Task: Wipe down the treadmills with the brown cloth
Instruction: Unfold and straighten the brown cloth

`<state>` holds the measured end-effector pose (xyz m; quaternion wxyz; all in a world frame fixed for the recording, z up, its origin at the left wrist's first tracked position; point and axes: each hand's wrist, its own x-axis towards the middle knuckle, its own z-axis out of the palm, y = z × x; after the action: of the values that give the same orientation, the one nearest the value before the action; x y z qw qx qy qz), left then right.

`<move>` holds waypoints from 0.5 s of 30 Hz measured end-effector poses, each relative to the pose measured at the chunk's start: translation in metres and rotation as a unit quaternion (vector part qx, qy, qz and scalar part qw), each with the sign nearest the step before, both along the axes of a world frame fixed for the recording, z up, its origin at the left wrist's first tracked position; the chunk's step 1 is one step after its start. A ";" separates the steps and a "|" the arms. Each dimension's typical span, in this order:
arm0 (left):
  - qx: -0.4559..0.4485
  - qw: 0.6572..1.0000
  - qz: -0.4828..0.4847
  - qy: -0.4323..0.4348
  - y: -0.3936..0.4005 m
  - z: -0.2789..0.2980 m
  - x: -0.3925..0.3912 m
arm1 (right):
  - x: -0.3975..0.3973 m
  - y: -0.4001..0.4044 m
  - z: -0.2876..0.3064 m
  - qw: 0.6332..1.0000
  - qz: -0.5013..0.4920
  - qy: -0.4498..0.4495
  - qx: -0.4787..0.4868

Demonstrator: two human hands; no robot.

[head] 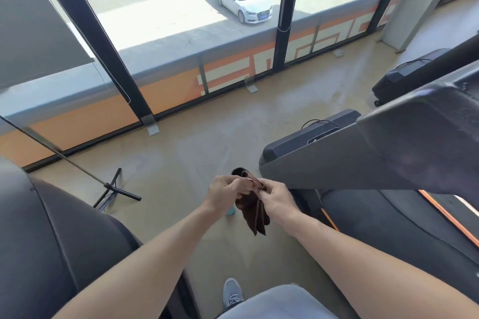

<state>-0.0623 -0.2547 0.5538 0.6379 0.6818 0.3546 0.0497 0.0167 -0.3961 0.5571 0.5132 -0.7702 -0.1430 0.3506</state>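
The brown cloth [252,212] hangs folded in front of me over the tan floor. My left hand [226,193] pinches its top edge from the left. My right hand [276,198] grips the same edge from the right, so both hands hold it close together. A dark grey treadmill [388,153] with orange side trim stands just right of my hands, its arm and console casing reaching across the right side. Another black treadmill [404,77] stands further back on the right. A dark padded machine body [51,241] fills the lower left.
Tall windows with black frames [283,13] and an orange band run along the far wall. A black stand with a thin metal rod [114,189] rests on the floor at left. A small blue object [230,211] lies below my hands. My grey shoe [232,292] is at the bottom.
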 end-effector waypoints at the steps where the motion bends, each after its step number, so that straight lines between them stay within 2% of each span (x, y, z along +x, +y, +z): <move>1: 0.087 0.996 -0.008 0.021 0.008 -0.005 -0.001 | -0.001 -0.003 0.000 1.000 -0.001 -0.012 -0.009; 3: 0.209 0.975 -0.042 0.067 0.021 -0.016 -0.002 | -0.002 -0.009 0.000 0.999 -0.013 -0.019 -0.028; 4: 0.226 0.969 -0.075 0.069 0.024 -0.018 -0.001 | -0.002 -0.012 0.000 0.999 -0.013 -0.020 -0.037; 5: 0.209 0.969 -0.111 0.067 0.026 -0.021 0.002 | 0.000 -0.017 0.000 0.999 -0.013 -0.025 -0.043; 8: 0.041 0.990 -0.116 0.061 0.021 -0.019 0.023 | 0.002 -0.035 0.002 0.998 -0.025 -0.041 -0.050; 9: 0.024 0.988 -0.137 0.070 0.016 -0.018 0.031 | 0.002 -0.041 0.001 0.997 -0.027 -0.051 -0.059; 12: 0.065 0.952 -0.274 0.116 -0.004 -0.018 0.048 | -0.001 -0.059 -0.005 0.995 -0.038 -0.057 -0.076; 15: 0.138 0.909 -0.365 0.148 -0.026 -0.028 0.058 | -0.011 -0.079 -0.009 0.994 -0.048 -0.057 -0.079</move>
<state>-0.0047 -0.2810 0.5258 0.4507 0.8446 0.1609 -0.2399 0.0056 -0.4750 0.5484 0.4582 -0.8328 -0.1067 0.2916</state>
